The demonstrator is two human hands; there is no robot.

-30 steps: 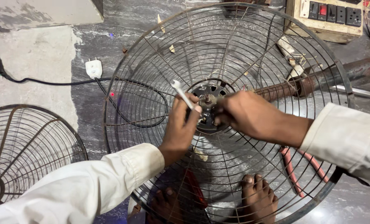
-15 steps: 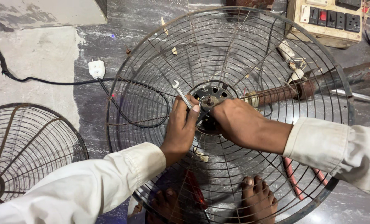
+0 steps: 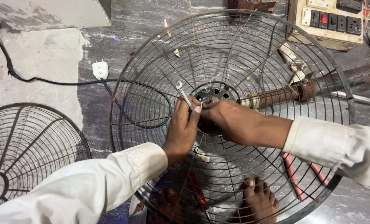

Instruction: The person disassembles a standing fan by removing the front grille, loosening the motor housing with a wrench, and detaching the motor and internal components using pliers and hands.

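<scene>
I see my left hand [image 3: 185, 124] wrapped tight around a small silver spanner [image 3: 184, 94], with the tool's open end sticking up past my thumb. My right hand [image 3: 230, 122] reaches in from the other side and pinches at the dark round hub [image 3: 213, 94] in the middle of the big wire fan guard [image 3: 143, 83]. I cannot tell just what the right fingers are gripping, because they cover it.

The guard lies flat on the grey stone floor [image 3: 122, 25], and my bare feet [image 3: 257, 201] are under its near rim. A rusty pipe [image 3: 284, 93] runs out from the hub to the right.

Here is what I think could go wrong. The spanner is thin, so it could slip off whatever it turns, and then my knuckles might bang into the wires. A small nut could drop through the gaps and roll away under the guard. If I push hard, the guard may tip or slide, and its rim could press on my toes. The black cord [image 3: 151, 120] loops under the wires beside my left hand and could snag. Its white plug [image 3: 100, 69] lies loose on the floor.
</scene>
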